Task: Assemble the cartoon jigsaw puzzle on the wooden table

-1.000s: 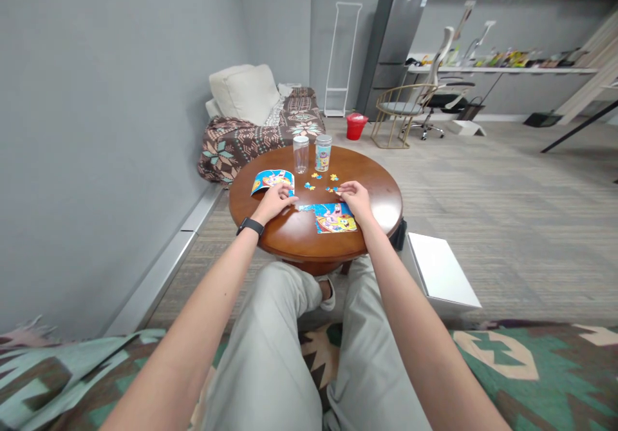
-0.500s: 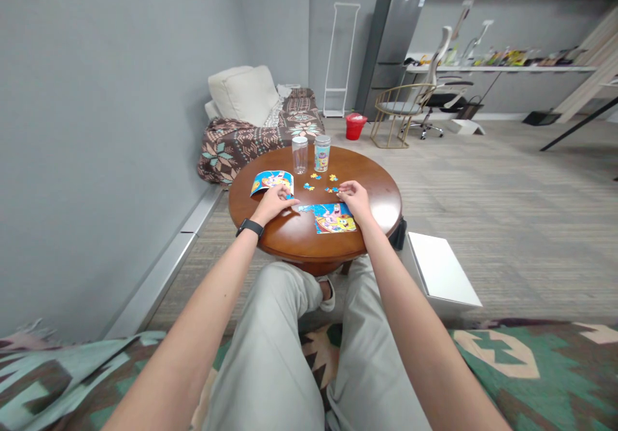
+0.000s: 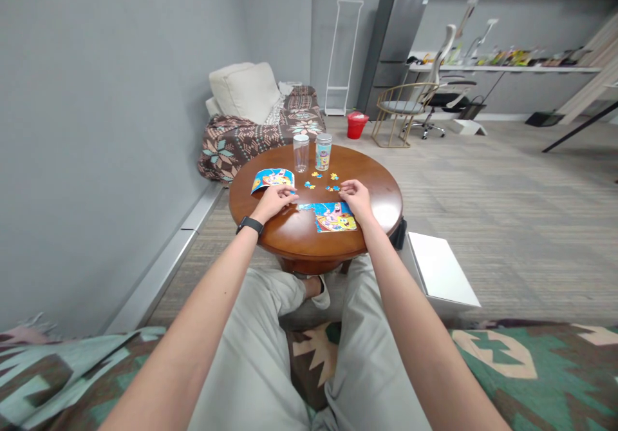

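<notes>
My left hand (image 3: pixel 276 203), with a black watch on the wrist, is over the left half of the round wooden table. Its fingertips pinch a small blue puzzle piece (image 3: pixel 292 192), mostly covered by the fingers. My right hand (image 3: pixel 356 199) rests just above the top right of the partly assembled jigsaw puzzle (image 3: pixel 335 218), its curved fingers apart. Beside its fingertips lie loose puzzle pieces (image 3: pixel 332 188). More yellow and blue pieces (image 3: pixel 317 175) are scattered farther back. A curled picture sheet (image 3: pixel 271 178) with matching cartoon colours stands behind my left hand.
A clear jar (image 3: pixel 301 155) and a printed jar (image 3: pixel 323 154) stand at the back of the wooden table (image 3: pixel 299 241). A white box (image 3: pixel 441 267) sits on the floor to the right. Beyond are a covered sofa (image 3: pixel 261 138) and a red bin (image 3: pixel 356 125).
My left hand has turned slightly, and less of the blue piece shows. The right hand stays nearly in place. One leg under the table has shifted left, and the view has moved a little.
</notes>
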`<state>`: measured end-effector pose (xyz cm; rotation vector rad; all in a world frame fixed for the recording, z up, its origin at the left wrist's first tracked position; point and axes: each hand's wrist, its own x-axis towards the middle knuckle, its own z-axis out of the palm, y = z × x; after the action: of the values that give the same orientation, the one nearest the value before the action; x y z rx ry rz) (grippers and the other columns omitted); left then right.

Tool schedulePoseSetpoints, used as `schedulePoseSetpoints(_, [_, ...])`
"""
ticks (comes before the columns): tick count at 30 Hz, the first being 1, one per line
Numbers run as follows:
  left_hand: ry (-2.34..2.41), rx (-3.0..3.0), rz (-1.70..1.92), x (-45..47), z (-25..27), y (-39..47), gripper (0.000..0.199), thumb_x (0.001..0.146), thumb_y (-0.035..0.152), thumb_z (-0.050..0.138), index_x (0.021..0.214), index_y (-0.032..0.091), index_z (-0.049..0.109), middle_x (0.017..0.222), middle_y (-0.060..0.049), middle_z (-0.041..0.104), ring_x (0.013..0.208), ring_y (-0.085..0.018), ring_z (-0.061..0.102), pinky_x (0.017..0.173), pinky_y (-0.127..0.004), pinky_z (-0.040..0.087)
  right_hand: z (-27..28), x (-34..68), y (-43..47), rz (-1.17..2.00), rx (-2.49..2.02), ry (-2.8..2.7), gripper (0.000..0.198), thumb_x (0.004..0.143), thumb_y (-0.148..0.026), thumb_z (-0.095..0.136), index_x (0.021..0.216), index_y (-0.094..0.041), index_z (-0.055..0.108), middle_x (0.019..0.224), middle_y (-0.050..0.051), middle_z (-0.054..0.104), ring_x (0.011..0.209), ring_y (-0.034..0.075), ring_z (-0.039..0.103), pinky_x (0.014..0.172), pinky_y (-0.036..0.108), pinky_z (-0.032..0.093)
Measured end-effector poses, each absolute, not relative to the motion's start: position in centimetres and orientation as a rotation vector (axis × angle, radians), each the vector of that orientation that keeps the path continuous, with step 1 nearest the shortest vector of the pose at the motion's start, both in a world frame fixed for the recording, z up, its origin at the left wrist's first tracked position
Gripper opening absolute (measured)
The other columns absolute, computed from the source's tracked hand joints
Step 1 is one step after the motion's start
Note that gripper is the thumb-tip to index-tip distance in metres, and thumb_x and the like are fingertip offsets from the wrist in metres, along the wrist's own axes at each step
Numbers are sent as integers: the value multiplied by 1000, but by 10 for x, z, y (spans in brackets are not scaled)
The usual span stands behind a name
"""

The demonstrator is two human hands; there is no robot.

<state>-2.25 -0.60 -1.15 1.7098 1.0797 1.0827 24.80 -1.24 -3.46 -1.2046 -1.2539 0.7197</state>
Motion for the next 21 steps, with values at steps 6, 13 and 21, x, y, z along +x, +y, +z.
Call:
schedulePoseSetpoints(6, [1082, 1732, 1104, -26, -17, 0, 32, 69, 32, 77, 95, 15, 69, 70, 1, 61, 55, -11, 58, 55, -23, 46, -37, 247, -12, 760, -1188, -1256, 21, 63, -28, 72, 81, -21, 62, 80, 2, 68, 78, 20, 66, 80, 37, 55])
schedulePoseSetpoints(13, [1046, 1715, 1123, -26, -16, 0, 22, 73, 21, 69, 94, 15, 67, 73, 2, 60, 55, -9, 58, 59, -23, 50, -37, 246, -10, 756, -1168, -1265, 15, 63, -26, 69, 77, -22, 64, 79, 2, 72, 80, 21, 67, 80, 37, 56])
schedulePoseSetpoints(21, [1066, 1696, 1116, -25, -15, 0, 21, 71, 15, 67, 92, 15, 66, 75, 2, 60, 54, -9, 58, 58, -23, 49, -34, 246, -13, 771, -1164, -1283, 12, 66, -29, 71, 74, -22, 66, 83, 3, 75, 84, 22, 69, 84, 39, 57])
